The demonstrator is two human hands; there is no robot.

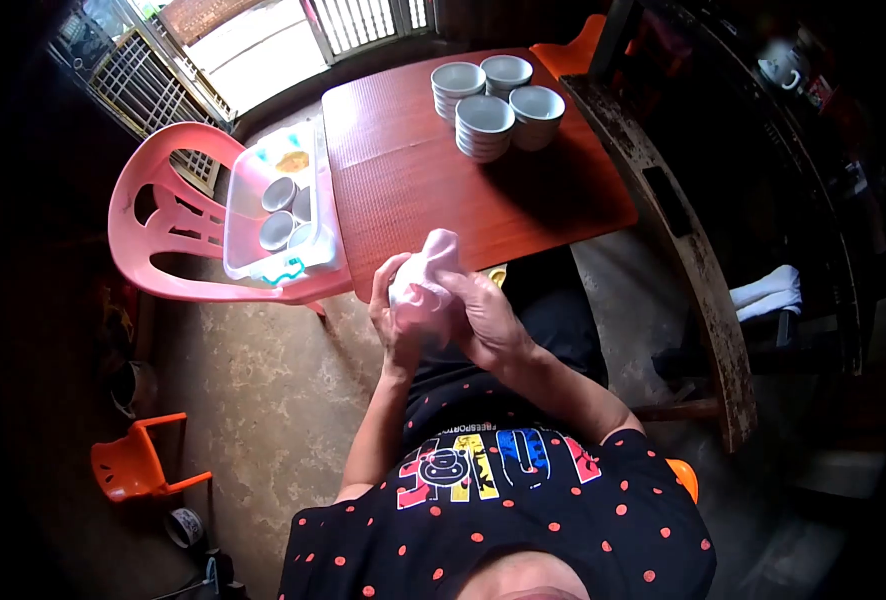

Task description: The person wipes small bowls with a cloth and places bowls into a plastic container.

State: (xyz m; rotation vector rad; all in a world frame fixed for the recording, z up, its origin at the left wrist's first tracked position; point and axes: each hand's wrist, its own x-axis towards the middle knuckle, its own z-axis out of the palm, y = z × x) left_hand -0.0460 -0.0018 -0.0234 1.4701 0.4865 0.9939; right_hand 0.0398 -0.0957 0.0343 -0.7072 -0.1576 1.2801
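Note:
Both hands are together over my lap, just off the near edge of the red-brown table (393,190). A pink cloth (428,285) is bunched between them, and whether something is inside it cannot be seen. My left hand (395,315) wraps the cloth's left side. On the other side, my right hand (488,318) presses into the cloth with its fingers. Several stacks of white bowls (485,125) stand at the table's far right. More bowls (277,230) lie in a clear plastic bin (243,225) left of the table.
The bin rests on a pink chair (133,230) against the table's left side. An orange chair (563,58) stands behind the table. To the right is a worn wooden frame (698,270). A small orange chair (128,465) sits on the floor at lower left.

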